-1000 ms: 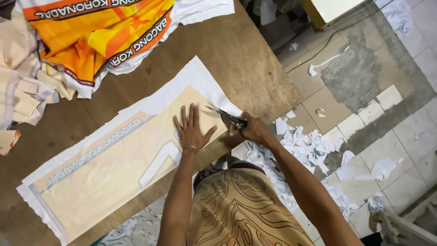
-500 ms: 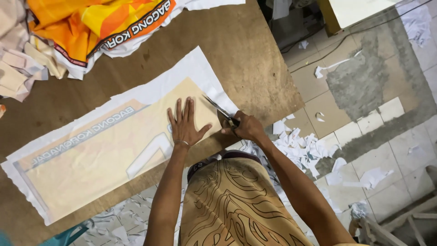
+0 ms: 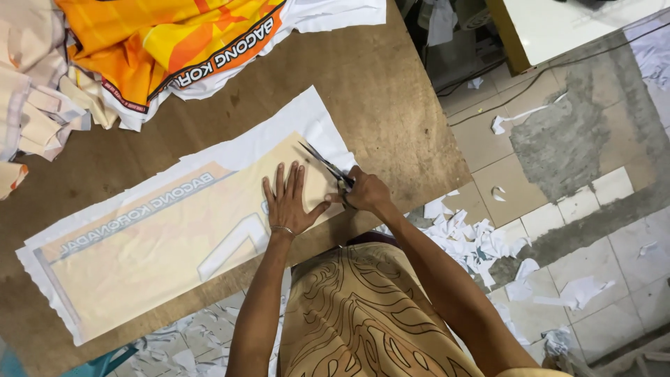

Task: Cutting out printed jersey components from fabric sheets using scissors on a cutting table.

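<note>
Brown wooden desk [image 3: 391, 91] seen from above, grey-and-cream tiled floor [image 3: 593, 202] to its right with white paper scraps [image 3: 474, 241] scattered just off the desk's edge and more scraps under its near edge. On the desk: long pale printed sheet [image 3: 174, 230], cream panel with white border, lying flat and diagonal, its upper end near the desk's right edge. Left hand [image 3: 287, 202] is pressed flat on the sheet, fingers [image 3: 280, 180] spread apart, palm down, thin bracelet at the wrist. Right hand [image 3: 364, 192] sits just beside it at the sheet's right end, fingers curled shut around the handles of scissors [image 3: 324, 166]. Scissor blades look slightly parted, pointing up-left along the line between cream panel and white border; can't tell whether paper sits between the blades. Thumb of the left hand nearly touches the right hand. Far left of the desk: orange-yellow printed fabric [image 3: 167, 42] bunched up, with a pile of cream fabric strips [image 3: 35, 105] beside it, both well apart from the sheet. Person wears a tan patterned garment [image 3: 363, 314], visible at the bottom.
</note>
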